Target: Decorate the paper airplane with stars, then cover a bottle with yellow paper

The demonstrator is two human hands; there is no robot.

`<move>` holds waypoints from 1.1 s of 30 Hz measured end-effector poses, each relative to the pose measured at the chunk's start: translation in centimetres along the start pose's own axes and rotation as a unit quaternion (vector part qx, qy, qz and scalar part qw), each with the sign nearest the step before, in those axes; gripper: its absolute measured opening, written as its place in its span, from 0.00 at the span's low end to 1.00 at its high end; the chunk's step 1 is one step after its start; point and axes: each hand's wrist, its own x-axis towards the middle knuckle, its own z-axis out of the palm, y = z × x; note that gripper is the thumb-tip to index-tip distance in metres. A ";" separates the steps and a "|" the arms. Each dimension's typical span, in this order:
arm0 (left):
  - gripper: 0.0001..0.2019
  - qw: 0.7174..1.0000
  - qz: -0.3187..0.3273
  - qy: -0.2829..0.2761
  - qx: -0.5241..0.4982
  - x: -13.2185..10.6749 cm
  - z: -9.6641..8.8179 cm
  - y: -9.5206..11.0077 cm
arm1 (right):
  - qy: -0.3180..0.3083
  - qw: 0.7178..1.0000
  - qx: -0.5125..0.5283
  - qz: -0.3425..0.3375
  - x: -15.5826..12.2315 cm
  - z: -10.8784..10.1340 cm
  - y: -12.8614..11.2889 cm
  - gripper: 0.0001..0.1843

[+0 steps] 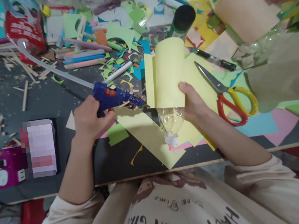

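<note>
Yellow paper [170, 70] wraps around a clear bottle [173, 121], which sits just right of the middle of the view, its white cap [172, 139] pointing to six o'clock. One flap [150, 84] of the paper stands loose on the bottle's nine o'clock side. The right hand [193, 100] grips the wrapped bottle from four o'clock, thumb pressed on the paper; its other fingers are mostly hidden. At nine o'clock from the bottle, the left hand [87, 114] is curled around a blue glue gun [109, 97]. The gun's nozzle [138, 102], with wood bits around it, points to three o'clock, near the flap's lower edge; whether they touch, I cannot tell. A long pale glue stick [59, 74] runs from the gun's back toward ten o'clock.

Around the bottle, scissors [227, 94] lie at three o'clock, a pen [214, 59] and a brown roll [246, 9] at two, a dark-capped tube [183, 19] at one, markers [84, 59] at ten, and a yellow strip [155, 137] at seven, on the dark table [112, 166].
</note>
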 end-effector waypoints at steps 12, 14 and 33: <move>0.14 1.000 0.005 -0.005 0.008 -0.3 0.2 -0.5 | -0.019 0.999 -0.032 0.002 -0.1 0.1 -0.2 0.39; 0.12 1.000 -0.008 -0.001 0.017 -0.3 0.1 -0.5 | -0.027 0.999 -0.033 0.004 -0.1 0.2 -0.3 0.38; 0.08 0.995 -0.060 0.061 0.046 -0.3 0.1 -1.1 | -0.065 0.995 -0.079 0.007 -0.3 0.0 -0.4 0.39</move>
